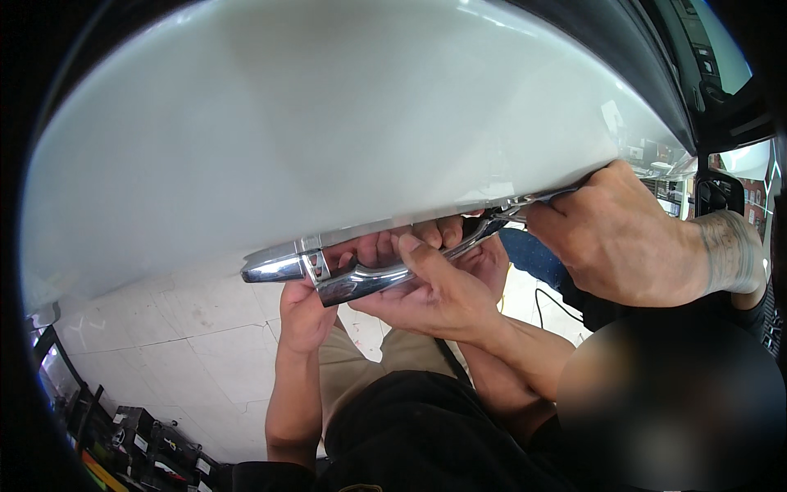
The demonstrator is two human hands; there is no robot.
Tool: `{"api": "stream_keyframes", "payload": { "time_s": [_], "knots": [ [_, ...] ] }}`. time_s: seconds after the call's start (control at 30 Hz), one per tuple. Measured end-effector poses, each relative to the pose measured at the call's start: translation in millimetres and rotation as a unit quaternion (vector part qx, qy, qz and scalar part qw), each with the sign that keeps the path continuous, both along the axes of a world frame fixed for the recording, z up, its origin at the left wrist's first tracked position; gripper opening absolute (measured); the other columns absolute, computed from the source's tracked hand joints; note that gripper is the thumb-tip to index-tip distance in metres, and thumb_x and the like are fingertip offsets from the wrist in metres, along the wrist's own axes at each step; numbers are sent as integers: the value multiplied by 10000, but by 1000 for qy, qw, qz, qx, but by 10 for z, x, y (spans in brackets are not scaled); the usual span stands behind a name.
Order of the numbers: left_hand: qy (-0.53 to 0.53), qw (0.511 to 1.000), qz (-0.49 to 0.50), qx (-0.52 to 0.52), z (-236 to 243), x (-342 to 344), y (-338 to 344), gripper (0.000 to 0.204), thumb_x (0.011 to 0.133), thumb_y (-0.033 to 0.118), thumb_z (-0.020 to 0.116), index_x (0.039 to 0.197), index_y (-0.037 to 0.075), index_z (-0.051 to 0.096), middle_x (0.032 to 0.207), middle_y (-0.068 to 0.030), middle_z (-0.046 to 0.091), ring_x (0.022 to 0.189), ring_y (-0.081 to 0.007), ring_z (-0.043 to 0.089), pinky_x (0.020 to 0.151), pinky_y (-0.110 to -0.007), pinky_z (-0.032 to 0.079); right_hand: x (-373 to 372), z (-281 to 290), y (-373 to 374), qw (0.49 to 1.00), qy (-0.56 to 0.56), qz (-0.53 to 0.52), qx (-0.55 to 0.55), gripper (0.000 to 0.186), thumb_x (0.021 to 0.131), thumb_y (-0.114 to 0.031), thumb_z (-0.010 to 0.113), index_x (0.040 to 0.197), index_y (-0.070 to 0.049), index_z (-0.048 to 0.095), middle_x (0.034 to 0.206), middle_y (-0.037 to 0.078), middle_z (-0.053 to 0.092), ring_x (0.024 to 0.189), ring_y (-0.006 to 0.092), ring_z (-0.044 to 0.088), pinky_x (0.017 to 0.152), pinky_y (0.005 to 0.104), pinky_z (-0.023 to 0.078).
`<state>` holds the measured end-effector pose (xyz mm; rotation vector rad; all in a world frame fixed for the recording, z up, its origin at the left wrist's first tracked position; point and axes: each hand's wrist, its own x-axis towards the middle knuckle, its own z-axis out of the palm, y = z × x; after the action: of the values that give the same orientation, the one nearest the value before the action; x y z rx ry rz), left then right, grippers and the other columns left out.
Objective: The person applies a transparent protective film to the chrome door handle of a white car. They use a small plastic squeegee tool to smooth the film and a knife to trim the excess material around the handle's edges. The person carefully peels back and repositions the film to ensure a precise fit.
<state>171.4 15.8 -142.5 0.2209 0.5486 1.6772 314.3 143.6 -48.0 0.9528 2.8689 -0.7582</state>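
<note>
A shiny chrome door handle [377,283] stands out from the white car door [328,123], its right end close to the panel and its left end tilted away. Beside that left end is a chrome end piece [275,270]. My left hand [305,321] closes around the left part from below, fingers partly hidden behind the chrome. My right hand [492,261] is behind the right part of the handle, fingers curled and mostly covered. In front of it, a co-worker's hand [438,287] grips the handle. The co-worker's other hand [627,238] presses at the door by the handle's right end.
The co-worker's blurred head [672,402] is close at the lower right. Black cases [156,443] stand on the pale tiled floor [180,344] at the lower left. A black cable [553,307] lies at the right. The car's window edge [656,57] curves along the upper right.
</note>
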Motion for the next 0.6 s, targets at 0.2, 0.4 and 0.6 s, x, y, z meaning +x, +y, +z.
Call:
{"api": "stream_keyframes", "payload": {
  "time_s": [0.2, 0.4, 0.6],
  "knots": [
    [4, 1000, 5, -9, -27, -3, -14, 424, 955, -22, 583, 1369, -102, 545, 1441, -225, 559, 1325, -266, 550, 1154, -384, 402, 0, 3, -15, 1000, 5, -9, -26, 359, 899, -323, 679, 1138, -64, 612, 1083, 25, 609, 994, 146, 547, 889, 300, 473],
    [88, 992, -28, -81, 163, -45, -25, 489, 889, -42, 591, 1372, -110, 547, 1437, -191, 577, 1328, -239, 545, 1149, -363, 386, -10, -43, -34, 998, 17, -22, -51, 392, 883, -354, 702, 1119, -50, 628, 1079, 29, 620, 998, 147, 551, 897, 303, 471],
    [220, 969, 29, -106, 203, 99, -26, 466, 995, 73, 572, 1405, -131, 491, 1397, -212, 591, 1276, -279, 597, 1113, -411, 457, -29, -73, -61, 995, 28, -45, -85, 428, 866, -385, 725, 1101, -36, 644, 1075, 32, 631, 1003, 149, 556, 904, 306, 469]
  ]
}}
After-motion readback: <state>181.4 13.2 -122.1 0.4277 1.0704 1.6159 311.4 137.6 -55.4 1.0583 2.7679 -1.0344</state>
